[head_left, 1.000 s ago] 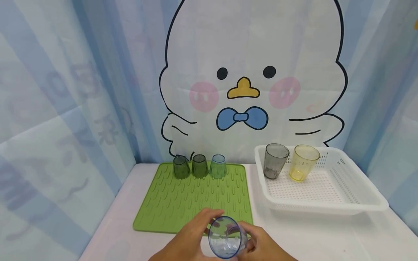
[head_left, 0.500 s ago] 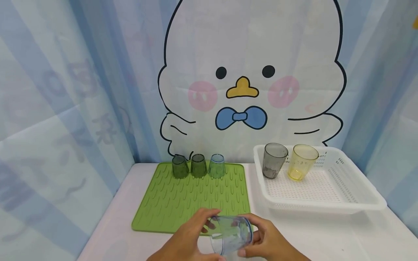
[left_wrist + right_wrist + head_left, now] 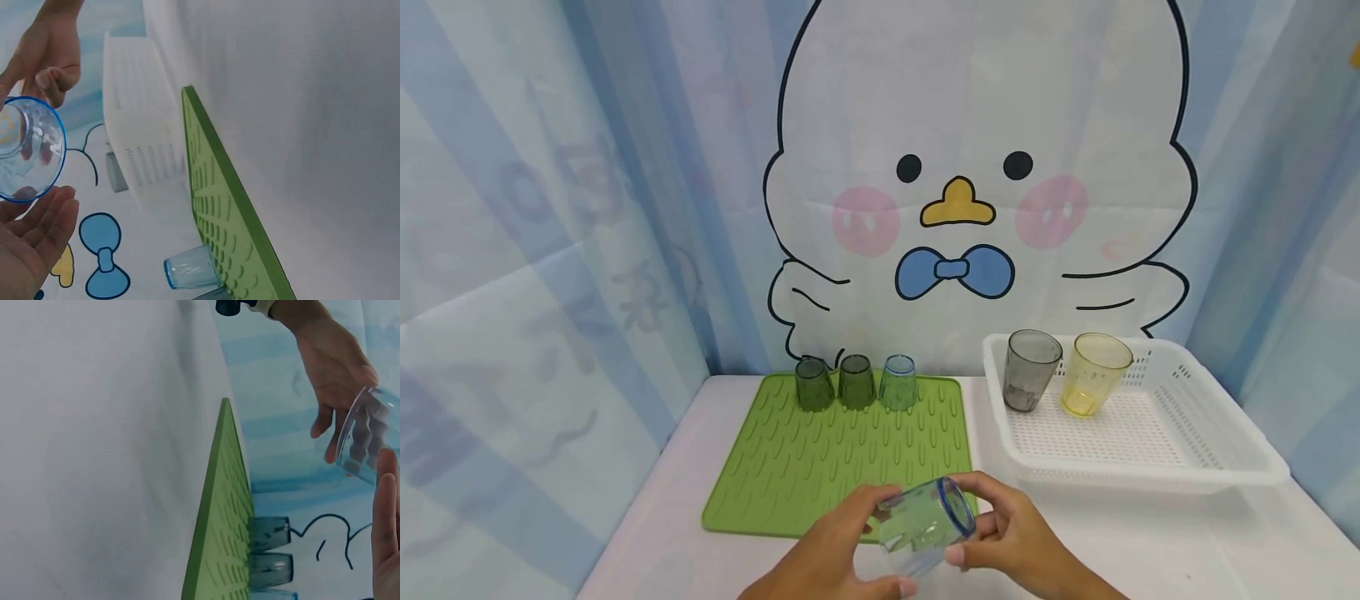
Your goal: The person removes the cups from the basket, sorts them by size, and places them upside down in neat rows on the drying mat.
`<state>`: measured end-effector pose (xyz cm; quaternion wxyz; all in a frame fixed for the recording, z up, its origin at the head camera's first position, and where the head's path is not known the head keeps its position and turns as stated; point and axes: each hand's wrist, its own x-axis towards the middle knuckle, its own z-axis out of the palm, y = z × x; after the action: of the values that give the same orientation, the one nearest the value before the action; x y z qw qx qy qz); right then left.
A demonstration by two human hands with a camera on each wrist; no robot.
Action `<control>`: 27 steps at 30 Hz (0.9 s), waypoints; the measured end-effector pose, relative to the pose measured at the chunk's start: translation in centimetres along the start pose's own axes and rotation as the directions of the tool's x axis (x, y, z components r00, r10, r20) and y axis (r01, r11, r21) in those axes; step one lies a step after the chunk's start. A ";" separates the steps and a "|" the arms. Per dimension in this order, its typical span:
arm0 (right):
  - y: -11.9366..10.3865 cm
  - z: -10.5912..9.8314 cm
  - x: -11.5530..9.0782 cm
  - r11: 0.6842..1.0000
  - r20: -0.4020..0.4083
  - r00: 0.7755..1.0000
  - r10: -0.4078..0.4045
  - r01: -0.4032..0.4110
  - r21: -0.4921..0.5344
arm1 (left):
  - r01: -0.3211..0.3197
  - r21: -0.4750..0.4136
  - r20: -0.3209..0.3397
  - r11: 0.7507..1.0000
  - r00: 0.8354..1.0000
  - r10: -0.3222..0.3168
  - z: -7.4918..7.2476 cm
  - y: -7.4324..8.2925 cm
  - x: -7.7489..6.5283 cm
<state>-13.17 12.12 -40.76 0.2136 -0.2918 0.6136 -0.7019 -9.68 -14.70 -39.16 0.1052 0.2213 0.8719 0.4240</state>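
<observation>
A clear, blue-rimmed drinking glass [image 3: 917,527] is held in the air between both hands, over the front edge of the green mat [image 3: 842,467]. It lies tilted on its side, the blue rim toward the right. My left hand [image 3: 838,537] grips the glass's left end between thumb and fingers. At the rim end, my right hand [image 3: 1018,533] holds it with thumb and fingertips. The left wrist view looks into the mouth of the glass [image 3: 53,150]. On the mat's back edge, two dark glasses [image 3: 857,383] and a bluish glass [image 3: 898,383] stand upside down in a row.
A white perforated basket [image 3: 1150,475] stands on the right of the white table [image 3: 1075,550]. Inside it, a grey glass [image 3: 1030,375] and a yellow glass [image 3: 1093,379] stand mouth up. A curtain with a cartoon bird [image 3: 970,92] hangs close behind the table.
The glass has turned in the hands: its mouth faced the head camera, then it lay sideways, and now its rim points right and slightly up. The right hand has shifted slightly right.
</observation>
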 end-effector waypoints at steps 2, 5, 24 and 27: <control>0.0 0.2 0.3 1.000 -0.017 1.000 -0.005 0.005 -0.012 | 0.004 0.023 -0.001 1.000 1.000 -0.004 0.0 -0.2 0.2; 0.0 0.6 0.8 0.999 -0.043 0.999 -0.015 0.013 -0.045 | 0.003 0.058 -0.005 0.998 1.000 -0.003 0.1 -0.6 0.4; 0.4 -0.1 3.8 0.985 -0.076 0.996 -0.038 0.025 -0.168 | 0.031 0.125 -0.112 0.992 0.994 -0.017 -2.0 -5.0 -0.4; 0.6 -0.5 4.3 0.980 -0.112 0.993 -0.029 0.006 -0.201 | 0.025 0.185 -0.130 0.982 0.992 -0.001 -2.7 -6.2 -0.8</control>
<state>-16.76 9.57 -40.76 0.1417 -0.2766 0.6897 -0.6540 -11.83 -20.27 -42.35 0.0301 0.1964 0.9141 0.3535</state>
